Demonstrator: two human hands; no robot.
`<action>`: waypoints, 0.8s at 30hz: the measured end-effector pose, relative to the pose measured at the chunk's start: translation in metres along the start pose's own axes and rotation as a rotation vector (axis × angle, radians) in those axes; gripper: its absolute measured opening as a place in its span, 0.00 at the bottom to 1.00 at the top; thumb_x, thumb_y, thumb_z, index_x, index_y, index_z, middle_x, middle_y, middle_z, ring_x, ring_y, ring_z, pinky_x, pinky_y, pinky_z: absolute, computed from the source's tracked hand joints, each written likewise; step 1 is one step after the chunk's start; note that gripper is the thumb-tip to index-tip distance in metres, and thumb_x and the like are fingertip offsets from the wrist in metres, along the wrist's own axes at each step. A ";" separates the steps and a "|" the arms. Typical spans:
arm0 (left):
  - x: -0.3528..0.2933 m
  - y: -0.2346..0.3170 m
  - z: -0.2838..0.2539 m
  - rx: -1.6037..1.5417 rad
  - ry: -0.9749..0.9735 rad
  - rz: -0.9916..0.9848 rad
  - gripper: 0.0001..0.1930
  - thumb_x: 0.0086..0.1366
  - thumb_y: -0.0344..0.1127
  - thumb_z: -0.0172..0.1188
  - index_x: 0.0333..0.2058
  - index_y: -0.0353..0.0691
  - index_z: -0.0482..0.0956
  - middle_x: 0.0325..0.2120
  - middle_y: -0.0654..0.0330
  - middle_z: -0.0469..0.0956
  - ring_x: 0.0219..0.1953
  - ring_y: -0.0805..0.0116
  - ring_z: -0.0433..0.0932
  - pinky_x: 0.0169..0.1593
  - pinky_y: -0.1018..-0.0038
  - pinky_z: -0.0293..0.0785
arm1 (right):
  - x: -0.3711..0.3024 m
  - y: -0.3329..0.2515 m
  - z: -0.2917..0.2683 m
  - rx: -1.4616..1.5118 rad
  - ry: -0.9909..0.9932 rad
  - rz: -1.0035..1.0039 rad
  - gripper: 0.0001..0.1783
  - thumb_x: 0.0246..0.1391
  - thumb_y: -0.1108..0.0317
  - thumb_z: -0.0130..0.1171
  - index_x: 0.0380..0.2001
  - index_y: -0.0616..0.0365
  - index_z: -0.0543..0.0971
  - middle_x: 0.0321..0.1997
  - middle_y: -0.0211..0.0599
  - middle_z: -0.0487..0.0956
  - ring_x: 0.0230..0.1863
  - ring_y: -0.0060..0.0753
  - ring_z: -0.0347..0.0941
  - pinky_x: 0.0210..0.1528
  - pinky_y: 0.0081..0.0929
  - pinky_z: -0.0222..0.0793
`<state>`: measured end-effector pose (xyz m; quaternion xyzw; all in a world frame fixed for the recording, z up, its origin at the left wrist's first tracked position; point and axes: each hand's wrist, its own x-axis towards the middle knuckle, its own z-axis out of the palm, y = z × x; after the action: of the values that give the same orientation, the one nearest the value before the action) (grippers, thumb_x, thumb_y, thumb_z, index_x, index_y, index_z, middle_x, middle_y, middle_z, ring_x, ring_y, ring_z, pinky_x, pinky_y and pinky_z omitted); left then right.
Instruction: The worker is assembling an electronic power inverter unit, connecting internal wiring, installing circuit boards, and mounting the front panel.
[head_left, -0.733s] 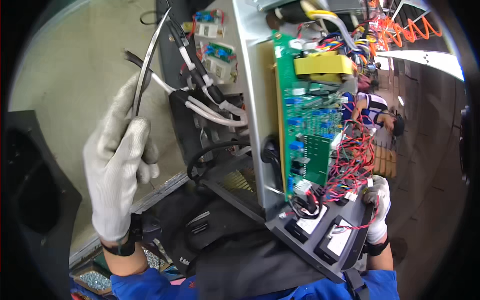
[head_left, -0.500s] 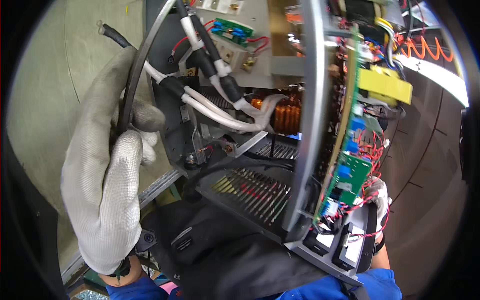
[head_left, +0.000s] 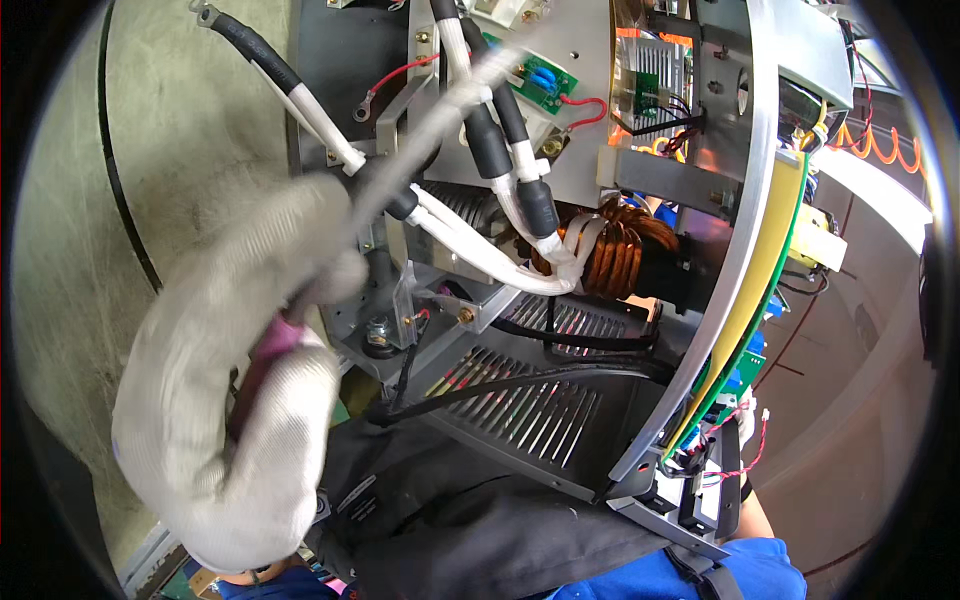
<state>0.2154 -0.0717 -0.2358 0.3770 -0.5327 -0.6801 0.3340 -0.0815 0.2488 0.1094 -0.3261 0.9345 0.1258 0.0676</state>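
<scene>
**Gloved left hand at the cables of an opened machine**

The left hand (head_left: 235, 420), in a white knit glove, fills the lower left and is blurred. It rises from the bottom edge with the wrist low and the fingers (head_left: 300, 240) bent over toward the machine (head_left: 640, 130), the thumb side curled back toward the palm. A small pink-purple thing (head_left: 277, 340) shows in the fold between thumb and fingers; what it is cannot be told. The hand is loosely curled, not flat, and a pale blurred streak runs from its fingertips up and right across the machine's cables. Whether the fingers actually clamp anything cannot be told through the blur.

Just right of the fingertips, a black cable with a white sleeve (head_left: 300, 95) slants down from the top left to the machine's grey side wall. Further right, a bundle of thick black and white cables (head_left: 505, 170) drops from the top of the machine and bends toward a copper coil (head_left: 615, 255) near its middle. A small green circuit board (head_left: 540, 78) sits above the bundle. Below the coil lies a slotted black vent plate (head_left: 520, 405) with a thin black wire across it.

Along the machine's right edge runs a curved metal frame (head_left: 745, 250) with a large green board seen edge-on. At the lower right foot of that frame, the right hand (head_left: 745, 425), also white-gloved, is mostly hidden behind it among red wires (head_left: 740, 468); its grip cannot be seen. A blue sleeve (head_left: 730, 575) leads to it from the bottom edge.
</scene>
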 end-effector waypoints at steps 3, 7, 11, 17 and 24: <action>0.007 -0.007 -0.001 -0.324 -0.125 0.294 0.29 0.48 0.16 0.44 0.53 0.26 0.71 0.39 0.44 0.80 0.23 0.77 0.72 0.26 0.81 0.67 | 0.003 -0.042 0.008 0.433 0.190 0.072 0.07 0.51 0.76 0.56 0.24 0.54 0.69 0.27 0.31 0.71 0.33 0.32 0.71 0.47 0.34 0.71; 0.004 0.028 0.000 -0.079 -0.038 0.305 0.25 0.40 0.19 0.49 0.42 0.29 0.78 0.31 0.48 0.80 0.24 0.69 0.74 0.29 0.77 0.68 | 0.007 -0.090 -0.001 -0.164 -0.116 -0.283 0.24 0.60 0.64 0.48 0.54 0.73 0.68 0.54 0.46 0.74 0.52 0.33 0.70 0.60 0.34 0.65; 0.029 0.024 -0.008 -0.025 -0.332 0.615 0.23 0.45 0.20 0.55 0.45 0.31 0.75 0.34 0.48 0.78 0.29 0.59 0.78 0.32 0.70 0.73 | 0.009 -0.117 0.011 -0.073 -0.010 -0.164 0.24 0.58 0.63 0.49 0.51 0.73 0.69 0.45 0.41 0.75 0.47 0.30 0.69 0.56 0.34 0.66; 0.035 0.050 -0.022 -0.066 -0.438 0.681 0.17 0.49 0.16 0.58 0.41 0.21 0.76 0.32 0.40 0.78 0.25 0.55 0.79 0.27 0.69 0.77 | 0.011 -0.126 0.007 -0.191 0.004 -0.271 0.21 0.56 0.63 0.51 0.46 0.71 0.70 0.37 0.33 0.71 0.39 0.24 0.66 0.48 0.31 0.67; 0.018 0.059 -0.009 -0.011 -0.113 0.643 0.11 0.45 0.18 0.60 0.30 0.17 0.77 0.29 0.41 0.78 0.19 0.61 0.78 0.22 0.72 0.76 | 0.009 -0.110 0.009 -0.271 0.106 -0.317 0.14 0.54 0.63 0.54 0.35 0.65 0.70 0.25 0.22 0.64 0.26 0.17 0.60 0.36 0.25 0.67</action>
<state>0.2171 -0.1037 -0.1823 0.1493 -0.6383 -0.5626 0.5038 -0.0187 0.1626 0.0781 -0.4813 0.8482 0.2210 -0.0070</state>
